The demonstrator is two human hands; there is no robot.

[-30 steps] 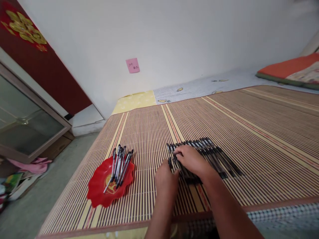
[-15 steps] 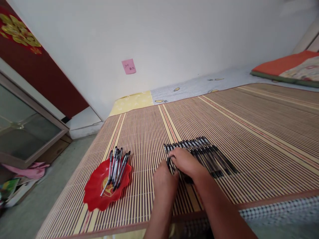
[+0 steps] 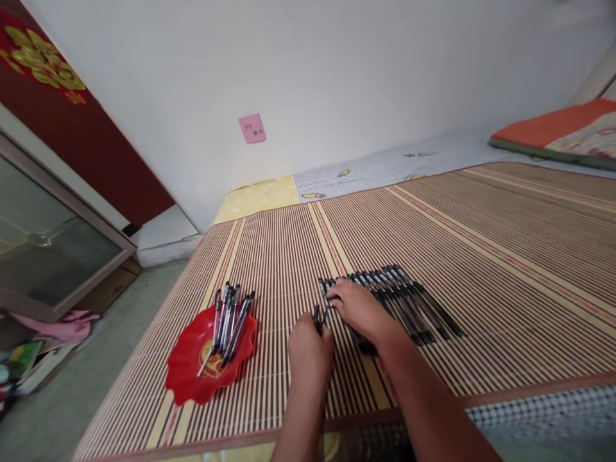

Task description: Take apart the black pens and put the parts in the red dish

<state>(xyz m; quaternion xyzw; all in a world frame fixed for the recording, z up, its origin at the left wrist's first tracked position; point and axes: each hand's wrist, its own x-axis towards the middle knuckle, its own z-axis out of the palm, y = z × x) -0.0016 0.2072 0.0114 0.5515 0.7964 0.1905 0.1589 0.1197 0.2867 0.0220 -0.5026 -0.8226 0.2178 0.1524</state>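
My left hand (image 3: 308, 350) pinched one black plastic pen (image 3: 316, 317); my right hand (image 3: 359, 308) lay open on the row of black pens (image 3: 409, 301) beside it.

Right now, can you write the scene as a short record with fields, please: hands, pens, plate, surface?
left hand: closed around one black pen, just left of the row
right hand: lies flat on the left part of the row of pens
row of pens: black pens side by side on the mat
plate: red, wavy rim, left of the hands, holds a bundle of pens
surface: striped bamboo mat over a bed
wall: pink note
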